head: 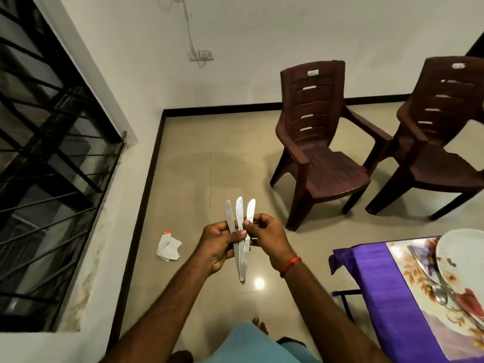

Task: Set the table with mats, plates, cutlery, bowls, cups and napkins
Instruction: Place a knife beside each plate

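This is the dining corner of a home. A table under a shiny purple cloth point(379, 297) carries a rectangular flower-printed placemat point(408, 260), with a white floral china plate point(466, 255) and a steel spoon point(440, 292) on it. A dark brown moulded plastic armchair with a slatted back point(319, 142) and a second armchair like it point(445, 132) stand on the glossy beige tiled floor point(199, 174), near plain white plastered walls point(262, 35) edged with black skirting. A white wall socket point(205, 55) has a pale cable running up from it, a window with a black metal grille point(52, 153) fills the left wall, and a crumpled white paper scrap point(169, 247) lies on the tiles
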